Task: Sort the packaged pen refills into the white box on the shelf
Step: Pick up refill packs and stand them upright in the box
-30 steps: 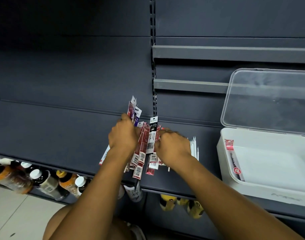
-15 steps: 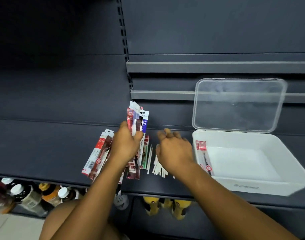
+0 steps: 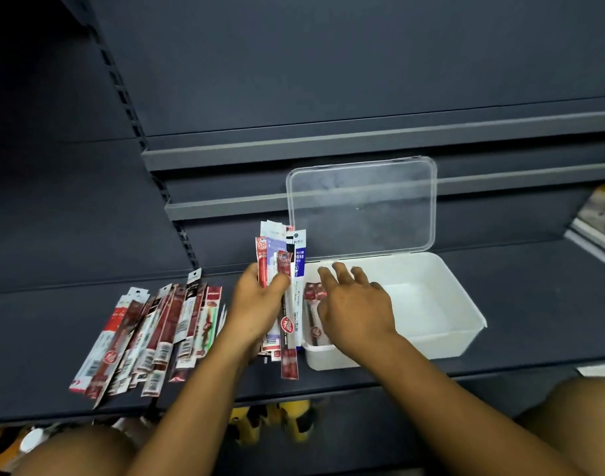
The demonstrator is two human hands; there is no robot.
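My left hand (image 3: 259,304) grips a bunch of packaged pen refills (image 3: 283,266), held upright just left of the white box (image 3: 452,304). The box sits on the dark shelf (image 3: 36,338) with its clear lid (image 3: 362,207) standing open behind it. My right hand (image 3: 356,304) hovers over the box's left end, fingers spread and holding nothing. Under it, a red refill pack (image 3: 313,293) lies inside the box along the left wall. A loose spread of refill packs (image 3: 150,334) lies on the shelf left of my left hand.
Grey shelf rails (image 3: 225,151) run along the back panel above the box. Bottles with yellow caps (image 3: 294,420) stand on the lower shelf below the front edge. Printed goods (image 3: 599,218) sit on the shelf at the far right. My knees show at the bottom corners.
My view and both hands shifted right toward the box. The left hand carried its bunch of refills to the box's left edge. The right hand moved from the shelf to over the box.
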